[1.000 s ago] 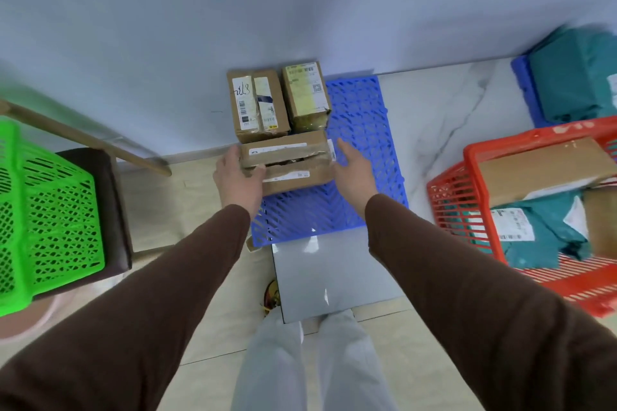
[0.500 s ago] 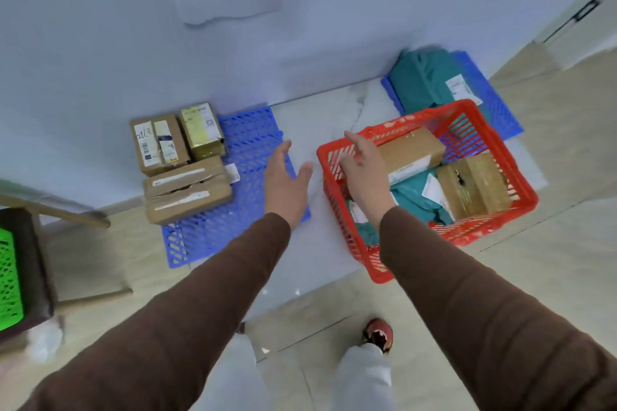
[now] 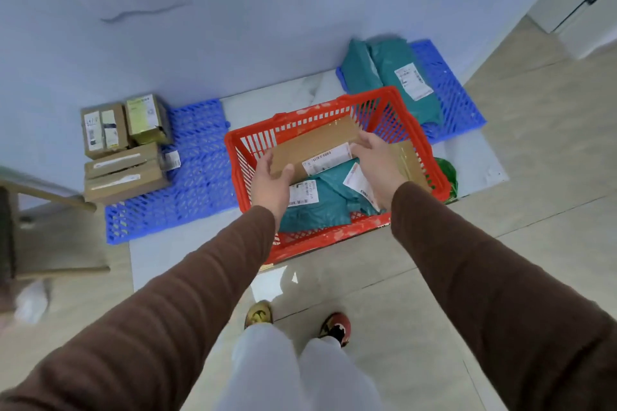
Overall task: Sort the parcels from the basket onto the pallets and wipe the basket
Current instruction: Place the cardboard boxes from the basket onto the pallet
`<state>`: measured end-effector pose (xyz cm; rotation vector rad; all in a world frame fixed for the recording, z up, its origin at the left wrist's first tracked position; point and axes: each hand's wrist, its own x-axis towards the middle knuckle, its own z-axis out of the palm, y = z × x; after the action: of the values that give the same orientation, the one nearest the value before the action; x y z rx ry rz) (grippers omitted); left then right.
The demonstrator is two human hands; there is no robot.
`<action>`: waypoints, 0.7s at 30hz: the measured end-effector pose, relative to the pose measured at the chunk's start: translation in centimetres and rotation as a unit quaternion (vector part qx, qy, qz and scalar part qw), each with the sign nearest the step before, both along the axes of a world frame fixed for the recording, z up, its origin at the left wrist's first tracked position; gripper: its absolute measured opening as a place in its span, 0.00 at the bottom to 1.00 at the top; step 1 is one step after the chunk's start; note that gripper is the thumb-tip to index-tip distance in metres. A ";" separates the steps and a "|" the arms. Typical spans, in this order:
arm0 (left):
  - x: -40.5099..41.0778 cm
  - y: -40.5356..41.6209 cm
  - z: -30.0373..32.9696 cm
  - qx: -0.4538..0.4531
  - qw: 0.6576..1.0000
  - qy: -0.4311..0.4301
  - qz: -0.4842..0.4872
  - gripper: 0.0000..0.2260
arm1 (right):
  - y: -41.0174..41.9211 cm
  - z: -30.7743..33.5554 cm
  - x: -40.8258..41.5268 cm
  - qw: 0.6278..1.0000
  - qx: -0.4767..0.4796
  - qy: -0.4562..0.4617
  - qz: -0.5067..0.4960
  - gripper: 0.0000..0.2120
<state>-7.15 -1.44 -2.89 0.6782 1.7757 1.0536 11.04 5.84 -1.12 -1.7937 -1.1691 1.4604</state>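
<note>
Mid-frame, the left hand (image 3: 271, 177) and right hand (image 3: 378, 164) clasp a cardboard box (image 3: 317, 143) by its ends in the red basket (image 3: 337, 238); a loose grip could drop it.

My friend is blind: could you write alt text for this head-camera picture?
A person's left hand and right hand grip the ends of a cardboard box in a red basket holding teal bags. Blue pallets flank it: the left pallet bears boxes, the right pallet more teal bags.

Parcel-sorting room: blue pallets (image 3: 197, 177), boxes (image 3: 123, 173), mailer bags (image 3: 400, 77).
</note>
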 end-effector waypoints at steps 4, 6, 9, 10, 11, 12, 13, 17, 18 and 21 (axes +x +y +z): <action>0.5 1.6 -1.4 -0.038 0.998 -0.019 0.036 0.26 | 1.9 -0.5 1.4 1.000 -0.025 -0.002 -0.008 0.24; 0.5 2.6 -2.1 -0.043 0.997 -0.033 0.057 0.24 | 3.1 -1.1 1.5 0.999 -0.045 -0.002 -0.012 0.24; 0.4 4.0 -3.2 -0.072 0.994 -0.039 0.072 0.22 | 5.1 -2.2 1.5 0.997 -0.072 0.001 -0.015 0.26; 0.2 4.5 -3.8 -0.087 0.993 -0.040 0.075 0.21 | 5.8 -2.6 1.4 0.997 -0.077 0.000 -0.015 0.23; -0.1 5.1 -4.3 -0.100 0.991 -0.045 0.079 0.20 | 6.5 -2.5 1.2 0.997 -0.082 -0.007 -0.011 0.18; -0.4 5.6 -4.8 -0.114 0.989 -0.051 0.084 0.18 | 7.3 -2.8 1.0 0.997 -0.081 -0.012 -0.010 0.13; -0.7 6.0 -5.4 -0.129 0.986 -0.054 0.085 0.18 | 8.2 -3.2 0.9 0.996 -0.082 -0.019 -0.011 0.11; -1.7 7.7 -6.9 -0.180 0.979 -0.039 0.088 0.21 | 11.1 -4.9 0.3 0.994 -0.095 -0.051 0.020 0.12; -1.8 8.1 -7.1 -0.191 0.977 -0.040 0.089 0.22 | 11.7 -5.2 0.2 0.992 -0.105 -0.061 0.034 0.11; -2.1 9.0 -8.0 -0.223 0.969 -0.046 0.092 0.21 | 13.2 -6.3 -0.2 0.984 -0.140 -0.086 0.065 0.11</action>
<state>-9.27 7.53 -10.84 0.1885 1.9313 0.7479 10.87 19.01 -7.46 -2.1042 -1.2345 1.6388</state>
